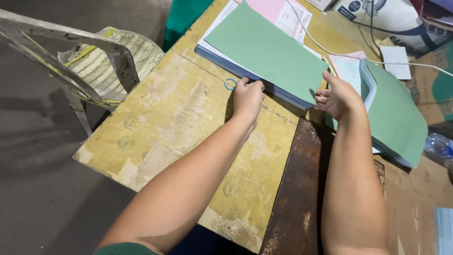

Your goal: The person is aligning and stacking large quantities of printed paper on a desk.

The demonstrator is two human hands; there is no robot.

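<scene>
Your left hand (247, 97) sits on the near long edge of the thick stack of pale blue paper sheets topped with a green card cover (266, 52), fingers curled over the edge and pressing it. Your right hand (337, 97) grips the stack's near right corner, thumb up along the green cover, fingers tucked under; looks pinched narrow on the corner, though the fingertips are hidden, so can't say how deep the grip goes.

The stack lies skewed on the worn yellow plywood tabletop (188, 127), far end pointing up-left. A small blue rubber band ring (230, 84) lies flat on the plywood just left of your left hand, touching the stack edge or nearly so.

Just right of your right wrist is a second green-covered paper bundle (396, 118), its cover curled up at the near-left edge. Under your right forearm runs a rusty brown metal plate (297, 189). Pink and white printed forms (283, 14) poke out beyond the first stack, and a white cable (339, 54) crosses the table behind it. A weathered white plastic chair (94, 61) stands off the table's left side, well apart from both hands
</scene>
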